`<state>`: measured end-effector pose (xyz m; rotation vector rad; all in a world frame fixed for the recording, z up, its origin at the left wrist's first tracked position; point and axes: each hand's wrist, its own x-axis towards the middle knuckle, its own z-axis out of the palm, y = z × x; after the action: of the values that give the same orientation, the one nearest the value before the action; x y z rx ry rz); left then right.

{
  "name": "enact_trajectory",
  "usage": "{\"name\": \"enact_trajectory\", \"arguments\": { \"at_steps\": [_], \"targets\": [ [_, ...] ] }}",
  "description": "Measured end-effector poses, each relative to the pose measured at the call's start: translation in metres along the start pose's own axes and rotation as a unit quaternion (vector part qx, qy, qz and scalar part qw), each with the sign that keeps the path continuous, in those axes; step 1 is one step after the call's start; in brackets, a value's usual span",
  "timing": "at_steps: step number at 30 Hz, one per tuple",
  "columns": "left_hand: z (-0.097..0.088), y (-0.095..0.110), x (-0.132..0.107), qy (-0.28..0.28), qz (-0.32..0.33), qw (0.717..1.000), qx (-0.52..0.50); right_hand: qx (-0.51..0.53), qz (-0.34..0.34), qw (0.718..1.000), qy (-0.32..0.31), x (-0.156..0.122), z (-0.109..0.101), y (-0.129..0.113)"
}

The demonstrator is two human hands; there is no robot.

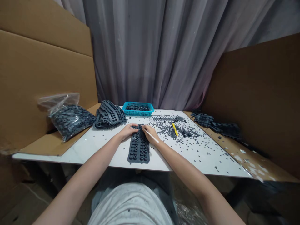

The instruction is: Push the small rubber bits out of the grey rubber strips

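A dark moulded sheet (pixel 138 148) with rows of round, ring-like parts lies lengthwise before me on the white table. My left hand (pixel 127 131) is closed on the far left edge of this sheet, its fingertips at the top rows. A thin white stick (pixel 151 136) is pinched in my right hand (pixel 152 133), the tip pointing at the sheet's far end. Both hands' fingertips are close together there. What lies right under the fingertips is too small to make out.
Behind stands a blue basket (pixel 137 113) of small dark parts. Left are stacked perforated sheets (pixel 110 114) and a clear bag (pixel 71 120) of parts. Small dark scraps (pixel 164 129), a yellow tool (pixel 175 129) and a perforated strip (pixel 167 118) lie right. Cardboard walls (pixel 47 72) flank the table.
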<state>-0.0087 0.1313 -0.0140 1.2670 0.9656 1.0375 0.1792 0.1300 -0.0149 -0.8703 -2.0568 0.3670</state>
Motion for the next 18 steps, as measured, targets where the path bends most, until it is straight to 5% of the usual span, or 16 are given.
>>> {"name": "enact_trajectory", "arguments": {
  "at_steps": [4, 9, 18],
  "targets": [
    [0.0, 0.001, -0.001, 0.0, 0.001, 1.0, -0.006, 0.005, 0.078, 0.993, 0.088, 0.001, -0.009, 0.006],
    [0.002, 0.004, -0.002, 0.003, 0.007, 1.0, -0.012, 0.015, 0.095, 0.984, 0.15, 0.001, -0.02, 0.011],
    [0.005, 0.004, -0.001, 0.004, 0.027, 0.999, -0.021, 0.236, 0.041, 0.971, 0.007, 0.0, -0.012, -0.009]
  ]
}}
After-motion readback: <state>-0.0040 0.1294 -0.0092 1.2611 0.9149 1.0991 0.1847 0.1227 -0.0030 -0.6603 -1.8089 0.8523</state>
